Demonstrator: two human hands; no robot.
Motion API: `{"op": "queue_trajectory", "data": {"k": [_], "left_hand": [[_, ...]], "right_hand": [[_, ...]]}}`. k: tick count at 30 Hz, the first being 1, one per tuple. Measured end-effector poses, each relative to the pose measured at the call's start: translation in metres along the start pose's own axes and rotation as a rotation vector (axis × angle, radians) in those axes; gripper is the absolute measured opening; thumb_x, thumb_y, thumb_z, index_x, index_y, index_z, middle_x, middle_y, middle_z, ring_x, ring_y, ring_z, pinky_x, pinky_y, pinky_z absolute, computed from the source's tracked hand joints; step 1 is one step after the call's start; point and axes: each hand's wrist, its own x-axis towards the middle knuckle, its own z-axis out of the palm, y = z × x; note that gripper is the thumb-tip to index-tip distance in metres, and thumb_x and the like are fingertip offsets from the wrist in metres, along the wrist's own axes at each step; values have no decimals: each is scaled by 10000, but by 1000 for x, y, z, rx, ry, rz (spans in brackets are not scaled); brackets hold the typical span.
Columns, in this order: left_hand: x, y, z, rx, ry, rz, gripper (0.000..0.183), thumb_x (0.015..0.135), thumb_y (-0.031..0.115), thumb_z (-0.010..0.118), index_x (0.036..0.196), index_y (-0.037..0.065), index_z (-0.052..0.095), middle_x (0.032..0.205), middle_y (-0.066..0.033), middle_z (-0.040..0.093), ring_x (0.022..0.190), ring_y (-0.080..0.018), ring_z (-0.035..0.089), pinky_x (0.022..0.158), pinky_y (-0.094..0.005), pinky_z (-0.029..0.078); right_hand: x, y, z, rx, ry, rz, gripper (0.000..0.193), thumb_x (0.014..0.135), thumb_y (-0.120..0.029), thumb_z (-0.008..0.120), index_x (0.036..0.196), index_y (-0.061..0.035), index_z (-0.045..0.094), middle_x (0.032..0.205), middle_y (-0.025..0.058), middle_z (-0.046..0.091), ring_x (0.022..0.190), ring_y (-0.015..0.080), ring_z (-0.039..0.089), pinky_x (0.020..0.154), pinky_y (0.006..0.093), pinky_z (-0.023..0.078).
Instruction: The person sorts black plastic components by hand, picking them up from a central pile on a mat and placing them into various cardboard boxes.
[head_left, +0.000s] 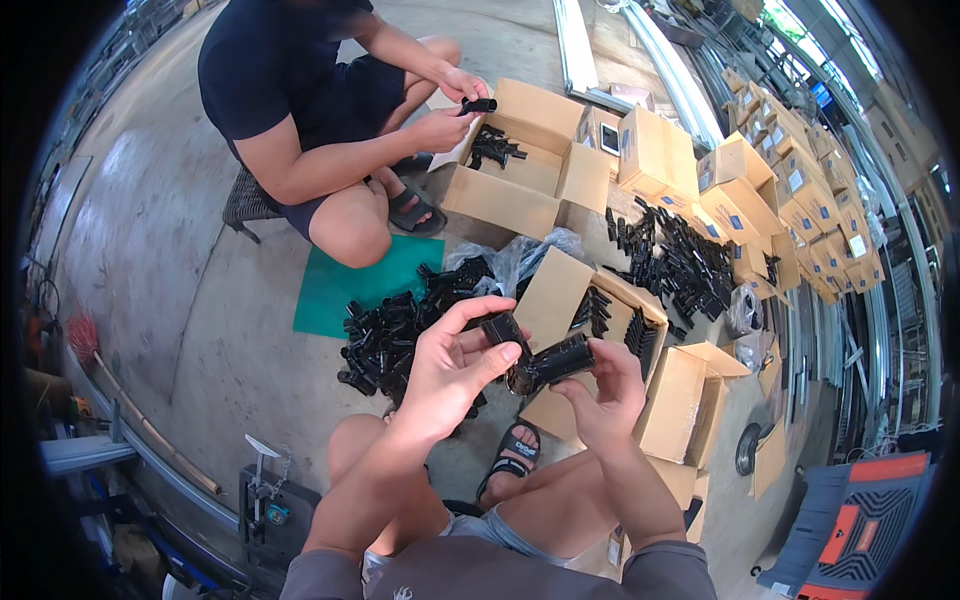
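A seated person's left hand [450, 365] and right hand [605, 395] are each closing a grip on black plastic fittings [540, 358], pressing them together above an open cardboard box [560, 300]. A misaligned push could likely make one piece slip to the concrete floor [200, 300], beside the loose pile [395, 335].

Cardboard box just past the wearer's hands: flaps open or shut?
Open. The cardboard box has its flaps folded outward, and rows of black plastic parts show inside. How full it is cannot be told.
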Motion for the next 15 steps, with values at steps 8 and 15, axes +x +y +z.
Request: {"op": "queue_trajectory", "data": {"k": [8, 15], "left_hand": [[-3, 6, -3, 3, -56, 15, 443, 921, -13, 700, 1334, 18, 542, 1092, -108, 711, 1013, -125, 658, 878, -264, 543], [-8, 9, -3, 32, -91, 37, 435, 925, -5, 705, 1330, 8, 546, 1042, -59, 699, 964, -83, 640, 833, -237, 527]], "right_hand": [[-9, 16, -8, -133, -1, -218, 502, 707, 56, 855, 1140, 0, 608, 1080, 211, 672, 908, 267, 693, 792, 365, 580], [2, 4, -10, -125, -61, -253, 465, 731, -14, 865, 1114, 10, 603, 1070, 226, 678, 906, 277, 711, 723, 327, 596]]}}
